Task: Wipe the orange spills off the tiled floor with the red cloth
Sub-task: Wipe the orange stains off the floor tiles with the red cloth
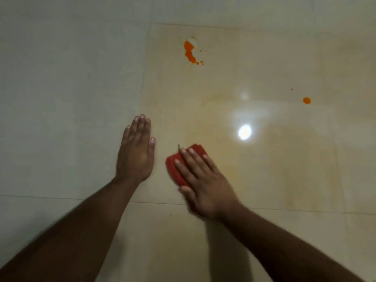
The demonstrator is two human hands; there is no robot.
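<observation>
A folded red cloth [176,164] lies on the glossy beige tiled floor [264,169]. My right hand [201,180] presses flat on it with straight fingers, covering most of the cloth. My left hand [136,151] rests flat on the floor to the left, fingers straight, apart from the cloth. A long orange spill [189,51] with small droplets lies far ahead. A round orange spot [306,100] sits at the far right, with a tiny speck [291,89] beyond it. Faint yellowish smears [240,171] streak the tile to the right of the cloth.
Thin grout lines [61,197] divide the large tiles; one runs just under my wrists. A bright lamp reflection [244,132] glares on the tile between the cloth and the round spot. Nothing else stands on the floor in view.
</observation>
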